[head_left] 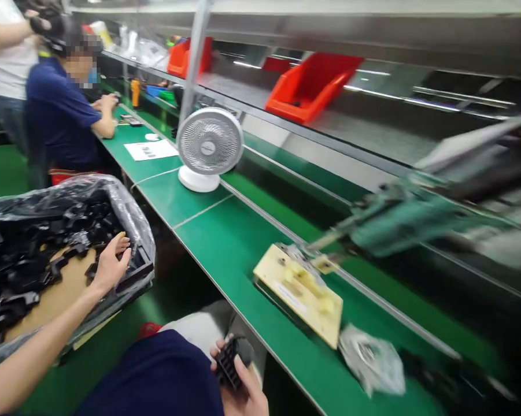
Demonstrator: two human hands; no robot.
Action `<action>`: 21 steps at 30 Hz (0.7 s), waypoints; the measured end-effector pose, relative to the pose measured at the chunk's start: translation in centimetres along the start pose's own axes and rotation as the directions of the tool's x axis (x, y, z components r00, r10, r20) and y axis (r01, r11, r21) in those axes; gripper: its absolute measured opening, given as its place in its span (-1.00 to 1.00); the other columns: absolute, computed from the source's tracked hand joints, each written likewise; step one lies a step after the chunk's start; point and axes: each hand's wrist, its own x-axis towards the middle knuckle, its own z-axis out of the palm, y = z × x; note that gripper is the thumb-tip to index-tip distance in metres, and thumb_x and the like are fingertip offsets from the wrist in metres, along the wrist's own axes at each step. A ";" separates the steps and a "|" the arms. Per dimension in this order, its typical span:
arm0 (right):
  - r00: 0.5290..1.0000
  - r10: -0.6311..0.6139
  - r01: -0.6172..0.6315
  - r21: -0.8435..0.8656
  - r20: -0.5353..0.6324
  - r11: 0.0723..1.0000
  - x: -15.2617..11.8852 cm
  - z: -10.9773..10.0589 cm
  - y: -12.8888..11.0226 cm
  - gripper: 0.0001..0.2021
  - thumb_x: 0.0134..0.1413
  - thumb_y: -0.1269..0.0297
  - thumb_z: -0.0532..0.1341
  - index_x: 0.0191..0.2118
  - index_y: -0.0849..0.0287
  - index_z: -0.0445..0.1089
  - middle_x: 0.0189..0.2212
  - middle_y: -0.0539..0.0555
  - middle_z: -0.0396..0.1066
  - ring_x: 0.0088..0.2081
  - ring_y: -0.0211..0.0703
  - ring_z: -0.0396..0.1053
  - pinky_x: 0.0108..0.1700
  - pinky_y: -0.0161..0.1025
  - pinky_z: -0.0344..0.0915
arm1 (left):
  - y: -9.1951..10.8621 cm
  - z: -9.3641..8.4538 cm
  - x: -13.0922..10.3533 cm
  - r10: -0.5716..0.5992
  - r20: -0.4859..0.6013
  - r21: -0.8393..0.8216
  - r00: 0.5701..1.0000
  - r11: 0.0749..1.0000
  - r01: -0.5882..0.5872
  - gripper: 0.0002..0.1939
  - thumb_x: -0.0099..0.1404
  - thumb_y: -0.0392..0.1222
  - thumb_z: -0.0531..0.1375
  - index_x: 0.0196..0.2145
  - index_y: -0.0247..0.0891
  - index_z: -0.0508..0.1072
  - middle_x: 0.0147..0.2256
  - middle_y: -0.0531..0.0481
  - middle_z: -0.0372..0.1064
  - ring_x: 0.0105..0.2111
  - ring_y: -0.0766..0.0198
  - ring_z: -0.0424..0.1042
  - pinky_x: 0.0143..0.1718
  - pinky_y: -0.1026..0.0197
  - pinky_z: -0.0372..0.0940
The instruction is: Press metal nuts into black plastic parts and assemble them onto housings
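My left hand is over the near right corner of a large plastic-lined bin. Its fingers are bent and a little apart, and I see nothing in them. Loose black plastic parts lie in the bin on brown cardboard. Down by my lap, my right hand is closed around a black plastic part with a ribbed, grid-like face. Part of that piece is hidden behind the fingers and thumb.
A green workbench runs diagonally, bearing a white fan, a cream fixture, and a clear plastic bag. A blurred green power tool extends above. Red trays sit on the shelf. A seated co-worker is further along.
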 end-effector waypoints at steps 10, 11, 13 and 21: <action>0.935 -0.352 0.354 0.152 -0.042 0.923 -3.6 1.0 2.0 -0.50 -0.08 -0.18 0.32 -0.31 0.22 0.36 -0.40 0.10 0.48 -0.40 -0.13 0.45 -0.30 -0.24 0.32 | 7.5 6.0 -16.9 0.126 0.726 -0.361 0.676 0.906 0.219 -0.47 0.19 0.03 0.27 0.06 -0.23 0.34 -0.15 -0.14 0.51 -0.15 0.16 0.53 -0.10 0.24 0.43; 0.906 -0.417 0.423 0.104 -0.072 0.900 -3.4 0.6 2.4 -0.52 -0.06 -0.17 0.31 -0.31 0.21 0.35 -0.38 0.09 0.48 -0.37 -0.13 0.44 -0.26 -0.23 0.32 | 7.9 6.4 -17.8 0.116 0.762 -0.359 0.638 0.894 0.267 -0.44 0.19 0.05 0.28 0.08 -0.21 0.32 -0.12 -0.15 0.50 -0.12 0.16 0.52 -0.07 0.25 0.41; 0.844 -0.522 0.527 0.010 -0.122 0.850 -2.8 -0.1 3.2 -0.55 -0.01 -0.16 0.28 -0.28 0.18 0.36 -0.31 0.08 0.46 -0.25 -0.11 0.43 -0.14 -0.21 0.32 | 8.3 7.2 -19.2 0.090 0.815 -0.340 0.572 0.874 0.347 -0.38 0.17 0.07 0.29 0.12 -0.18 0.28 -0.05 -0.15 0.47 -0.03 0.15 0.48 -0.01 0.26 0.38; 0.802 -0.594 0.582 -0.143 -0.061 0.801 -1.4 -3.1 2.6 -0.59 0.13 -0.12 0.18 -0.12 0.13 0.37 -0.16 0.13 0.44 -0.13 -0.06 0.39 -0.01 -0.11 0.33 | 7.9 10.2 -21.1 -0.011 0.913 -0.175 0.407 0.892 0.416 -0.17 0.12 0.02 0.33 0.25 -0.14 0.08 0.04 -0.23 0.39 0.02 0.04 0.44 -0.05 0.19 0.42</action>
